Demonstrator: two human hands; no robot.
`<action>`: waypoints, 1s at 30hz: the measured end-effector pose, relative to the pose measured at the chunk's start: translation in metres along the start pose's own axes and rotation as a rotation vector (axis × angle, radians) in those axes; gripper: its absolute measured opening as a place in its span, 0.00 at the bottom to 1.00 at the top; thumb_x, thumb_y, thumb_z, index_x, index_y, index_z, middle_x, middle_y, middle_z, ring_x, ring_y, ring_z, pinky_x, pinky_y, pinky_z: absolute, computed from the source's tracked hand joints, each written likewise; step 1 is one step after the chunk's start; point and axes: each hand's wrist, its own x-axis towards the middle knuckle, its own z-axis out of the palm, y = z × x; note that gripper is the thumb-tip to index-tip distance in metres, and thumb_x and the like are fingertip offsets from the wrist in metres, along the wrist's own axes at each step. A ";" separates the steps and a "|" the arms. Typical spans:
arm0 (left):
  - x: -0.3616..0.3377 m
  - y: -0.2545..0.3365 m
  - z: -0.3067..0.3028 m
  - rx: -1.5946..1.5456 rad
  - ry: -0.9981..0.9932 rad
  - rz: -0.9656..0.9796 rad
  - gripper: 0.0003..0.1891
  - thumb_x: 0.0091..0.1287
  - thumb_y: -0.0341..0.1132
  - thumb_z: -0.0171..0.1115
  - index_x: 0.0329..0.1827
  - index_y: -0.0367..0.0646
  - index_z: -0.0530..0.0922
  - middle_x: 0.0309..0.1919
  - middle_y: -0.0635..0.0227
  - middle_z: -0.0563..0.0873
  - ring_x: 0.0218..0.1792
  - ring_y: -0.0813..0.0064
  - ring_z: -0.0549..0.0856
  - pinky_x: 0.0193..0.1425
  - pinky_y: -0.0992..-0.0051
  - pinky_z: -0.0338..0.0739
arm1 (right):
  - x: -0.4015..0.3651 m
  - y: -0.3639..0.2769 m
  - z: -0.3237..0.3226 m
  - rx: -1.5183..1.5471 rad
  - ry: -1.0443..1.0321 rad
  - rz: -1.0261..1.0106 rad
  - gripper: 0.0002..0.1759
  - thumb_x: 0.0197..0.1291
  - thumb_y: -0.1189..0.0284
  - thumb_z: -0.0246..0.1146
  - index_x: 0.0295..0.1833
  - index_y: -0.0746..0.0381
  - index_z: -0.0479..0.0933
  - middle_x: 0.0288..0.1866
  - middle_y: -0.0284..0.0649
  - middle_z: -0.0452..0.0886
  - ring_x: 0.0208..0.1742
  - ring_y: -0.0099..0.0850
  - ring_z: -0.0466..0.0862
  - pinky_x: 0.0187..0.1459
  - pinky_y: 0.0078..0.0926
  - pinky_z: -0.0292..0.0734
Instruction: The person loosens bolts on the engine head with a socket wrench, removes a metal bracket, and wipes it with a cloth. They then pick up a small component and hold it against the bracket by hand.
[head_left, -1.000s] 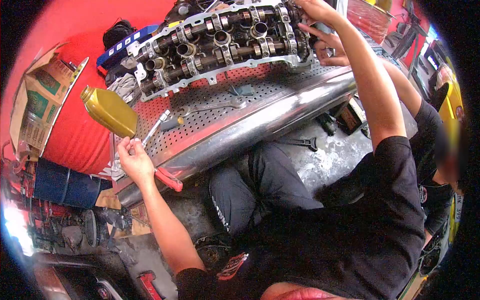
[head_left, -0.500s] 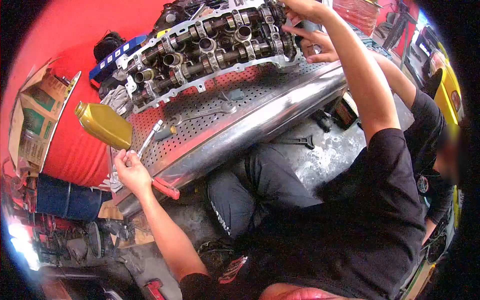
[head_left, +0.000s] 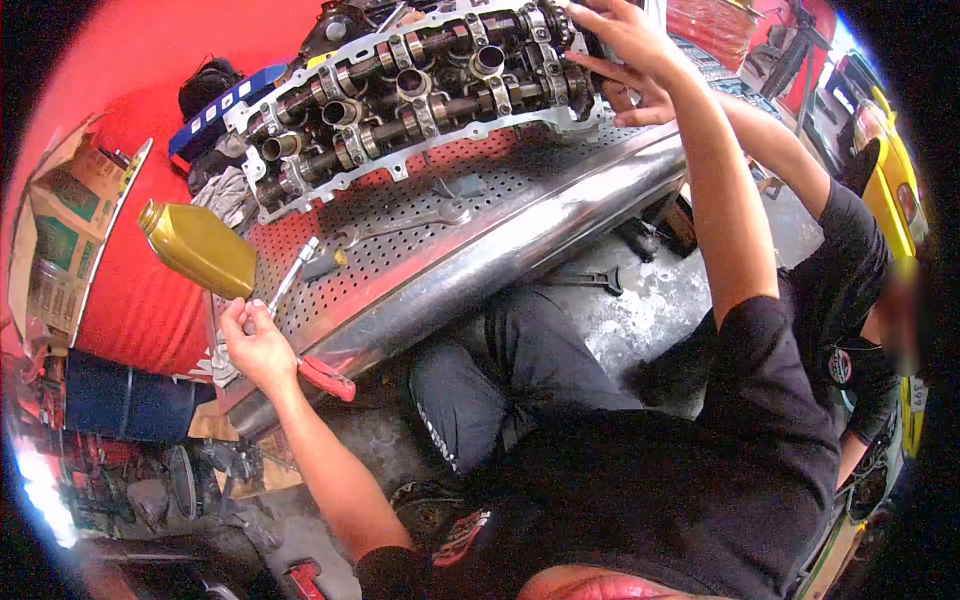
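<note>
A cylinder head (head_left: pixel 410 100) with two camshafts lies across the perforated metal bench top (head_left: pixel 400 260). At its right end, my right hand (head_left: pixel 630 40) has its fingers apart and touches the edge near the timing gears. My left hand (head_left: pixel 258 345) is closed at the bench's left end, beside the lower end of a chrome ratchet (head_left: pixel 296 270); a small dark piece shows between its fingers, too small to name. Just above it stands a gold oil bottle (head_left: pixel 200 250), tilted. Red-handled pliers (head_left: pixel 327 380) lie by my left wrist at the bench edge.
A co-worker's hand (head_left: pixel 645 103) is just below my right hand, by the head's right end. A wrench (head_left: pixel 405 225) and a small dark tool (head_left: pixel 325 263) lie on the bench. Behind the bottle is a red drum (head_left: pixel 140 310); a cardboard box (head_left: pixel 65 230) stands at left.
The view has shifted slightly. My right hand has come down a little nearer the end of the cylinder head. My left hand stays closed by the ratchet.
</note>
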 end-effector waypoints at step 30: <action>-0.006 -0.009 0.002 -0.006 0.032 0.036 0.12 0.65 0.30 0.66 0.49 0.35 0.79 0.40 0.58 0.86 0.43 0.65 0.85 0.52 0.68 0.79 | -0.072 0.009 0.057 0.243 0.237 0.104 0.23 0.63 0.52 0.67 0.45 0.63 0.83 0.32 0.40 0.85 0.32 0.28 0.83 0.37 0.30 0.77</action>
